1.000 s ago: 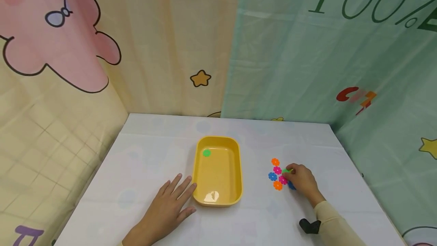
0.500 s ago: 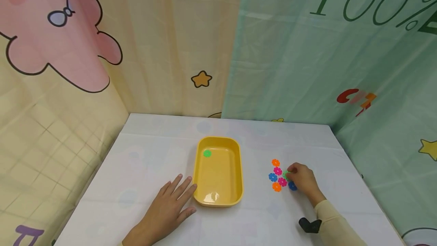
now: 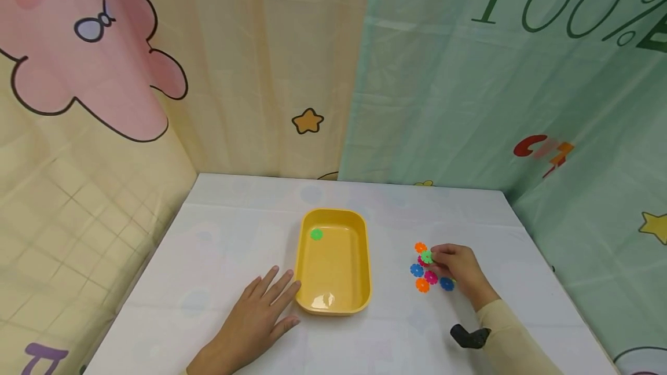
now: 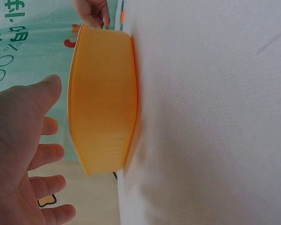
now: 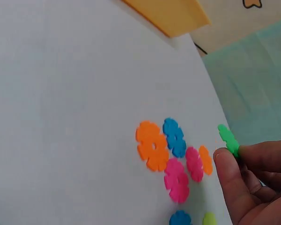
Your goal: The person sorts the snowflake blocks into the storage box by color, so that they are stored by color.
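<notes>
Between thumb and fingertips my right hand [image 3: 461,268] pinches a green flower-shaped plastic disc [image 5: 229,140], raised over the others. Below it on the table lie several more notched discs: a near orange one [image 3: 422,285], a far orange one [image 3: 420,247], a blue one [image 3: 416,269], a pink one [image 3: 431,277] and a darker blue one [image 3: 447,284]. A yellow-green disc [image 5: 209,219] shows partly at the lower edge of the right wrist view. My left hand [image 3: 255,317] has its fingers spread, fingertips right at the left side of the yellow tray [image 3: 333,310].
Inside the tray, near its far left corner, sits one green disc [image 3: 316,234]. The white-covered table [image 3: 234,219] meets printed curtains [image 3: 271,74] at the back and sides. A black strap piece [image 3: 470,337] hangs by the right sleeve.
My right hand has picked the green disc out of the group and lifted it slightly, leftward and away from me. The left hand and the tray have stayed put.
</notes>
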The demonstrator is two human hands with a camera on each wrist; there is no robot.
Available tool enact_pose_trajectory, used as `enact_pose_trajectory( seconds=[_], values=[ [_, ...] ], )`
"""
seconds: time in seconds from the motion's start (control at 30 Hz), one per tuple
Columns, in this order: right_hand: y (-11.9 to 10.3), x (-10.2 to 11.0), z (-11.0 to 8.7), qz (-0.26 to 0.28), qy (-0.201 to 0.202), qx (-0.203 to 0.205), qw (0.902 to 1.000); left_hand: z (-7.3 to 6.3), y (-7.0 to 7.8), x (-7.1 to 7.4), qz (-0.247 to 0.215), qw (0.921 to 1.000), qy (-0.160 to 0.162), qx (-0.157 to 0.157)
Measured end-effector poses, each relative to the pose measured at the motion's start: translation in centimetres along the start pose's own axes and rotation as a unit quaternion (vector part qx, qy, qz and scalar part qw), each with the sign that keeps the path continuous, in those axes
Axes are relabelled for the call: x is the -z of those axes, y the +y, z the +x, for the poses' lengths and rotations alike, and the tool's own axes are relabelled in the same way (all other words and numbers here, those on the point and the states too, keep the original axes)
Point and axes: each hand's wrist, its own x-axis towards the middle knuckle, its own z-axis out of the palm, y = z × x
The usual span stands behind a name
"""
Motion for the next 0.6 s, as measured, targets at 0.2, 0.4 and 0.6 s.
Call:
enact_pose_trajectory(
  seconds=[0.2, 0.4, 0.6],
  values=[
    [-2.7, -1.9, 0.2, 0.077, -0.029, 0.013, 0.9965, -0.1, 0.1, 0.1, -0.003, 1.0000, 0.001, -0.002],
    [-5.4, -4.7, 0.5, 0.108, -0.053, 0.033, 0.9922, -0.4, 0.2, 0.2, 0.001, 1.0000, -0.007, 0.006],
    [-7.2, -7.2, 0.6, 0.104, -0.044, 0.036, 0.9930, -0.2, 0.1, 0.3, 0.006, 0.9998, 0.011, -0.013]
  ],
)
